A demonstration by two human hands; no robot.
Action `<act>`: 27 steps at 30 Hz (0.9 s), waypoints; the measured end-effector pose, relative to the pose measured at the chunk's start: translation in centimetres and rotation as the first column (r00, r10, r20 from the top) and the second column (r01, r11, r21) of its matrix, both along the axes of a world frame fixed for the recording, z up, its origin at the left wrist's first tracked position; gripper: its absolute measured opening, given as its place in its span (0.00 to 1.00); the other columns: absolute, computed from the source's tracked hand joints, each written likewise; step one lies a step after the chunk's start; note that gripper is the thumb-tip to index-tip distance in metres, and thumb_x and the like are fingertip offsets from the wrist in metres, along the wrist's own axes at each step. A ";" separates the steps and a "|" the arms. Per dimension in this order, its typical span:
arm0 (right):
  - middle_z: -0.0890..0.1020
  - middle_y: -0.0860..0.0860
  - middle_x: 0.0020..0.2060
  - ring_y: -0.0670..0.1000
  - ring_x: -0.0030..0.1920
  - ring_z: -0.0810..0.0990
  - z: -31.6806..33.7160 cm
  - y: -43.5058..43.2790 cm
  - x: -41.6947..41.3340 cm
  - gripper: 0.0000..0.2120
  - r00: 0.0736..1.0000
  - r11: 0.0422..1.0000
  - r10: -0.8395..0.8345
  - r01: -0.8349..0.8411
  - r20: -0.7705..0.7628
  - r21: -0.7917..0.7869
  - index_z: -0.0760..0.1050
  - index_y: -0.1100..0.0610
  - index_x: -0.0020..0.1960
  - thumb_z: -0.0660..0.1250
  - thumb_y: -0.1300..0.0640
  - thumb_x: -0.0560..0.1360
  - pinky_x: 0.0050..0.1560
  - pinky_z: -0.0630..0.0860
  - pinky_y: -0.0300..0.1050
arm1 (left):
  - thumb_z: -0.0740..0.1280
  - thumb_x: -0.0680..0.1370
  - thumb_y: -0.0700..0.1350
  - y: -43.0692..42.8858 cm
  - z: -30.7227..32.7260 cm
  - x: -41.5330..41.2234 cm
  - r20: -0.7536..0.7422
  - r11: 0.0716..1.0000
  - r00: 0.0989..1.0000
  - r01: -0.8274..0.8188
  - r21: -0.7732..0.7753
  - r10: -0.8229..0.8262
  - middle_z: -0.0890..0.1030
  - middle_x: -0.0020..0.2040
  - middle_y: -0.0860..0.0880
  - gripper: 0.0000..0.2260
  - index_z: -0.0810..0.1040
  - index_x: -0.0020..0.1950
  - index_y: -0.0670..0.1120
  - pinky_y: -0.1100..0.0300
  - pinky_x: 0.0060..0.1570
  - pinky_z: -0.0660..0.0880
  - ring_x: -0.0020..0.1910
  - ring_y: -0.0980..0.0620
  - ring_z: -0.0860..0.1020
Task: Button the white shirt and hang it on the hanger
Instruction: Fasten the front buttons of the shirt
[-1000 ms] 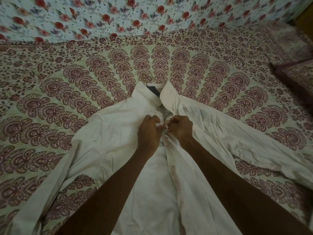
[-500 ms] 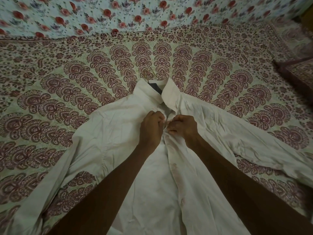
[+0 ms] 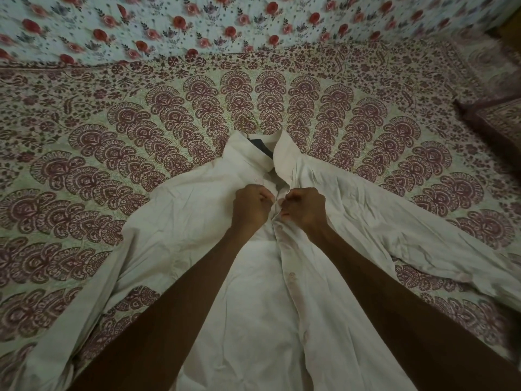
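**Both hands pinch the shirt front just below the collar**

The white shirt [image 3: 197,221] lies face up on a patterned bedspread [image 3: 84,165], collar [image 3: 248,153] at the far end and hem toward the near edge, with its sleeves spread out to left and right. A hanger [image 3: 260,143] sits inside the collar; only its dark neck and thin hook show, the hook pointing to the far side.

The left hand [image 3: 251,207] and the right hand [image 3: 307,208] meet at the front opening, just near of the collar. Each is curled into a loose fist, fingers and thumb pinching its own edge of the cloth, the two edges drawn close together. The button between them is hidden. Nearer along the placket, several buttons [image 3: 291,275] show in a line.

A rose-printed cloth [image 3: 169,24] rises along the far side, and a dark-edged cushion [image 3: 496,122] lies at the far right.
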State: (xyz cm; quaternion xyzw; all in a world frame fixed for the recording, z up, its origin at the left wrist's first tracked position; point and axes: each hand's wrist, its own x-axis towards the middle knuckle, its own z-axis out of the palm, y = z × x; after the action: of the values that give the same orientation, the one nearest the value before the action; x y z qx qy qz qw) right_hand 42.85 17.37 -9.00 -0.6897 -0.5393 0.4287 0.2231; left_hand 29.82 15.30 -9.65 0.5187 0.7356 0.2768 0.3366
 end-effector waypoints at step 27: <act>0.80 0.69 0.54 0.67 0.61 0.77 2.0 -0.3 0.2 0.09 0.931 0.926 -0.133 -0.006 -0.340 -0.377 0.74 0.61 0.42 0.62 0.71 0.78 0.46 0.81 0.43 | 0.60 0.79 0.37 0.0 0.5 -0.1 0.082 0.996 0.995 0.067 -0.057 -0.062 0.83 0.48 0.39 0.10 0.81 0.50 0.37 0.52 0.54 0.77 0.48 0.43 0.81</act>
State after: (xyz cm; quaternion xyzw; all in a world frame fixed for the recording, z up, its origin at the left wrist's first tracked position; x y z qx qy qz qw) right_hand 43.07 17.05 -6.98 -0.6467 -0.3753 0.6341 0.1970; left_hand 29.75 15.28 -9.12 0.5205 0.7123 0.2639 0.3899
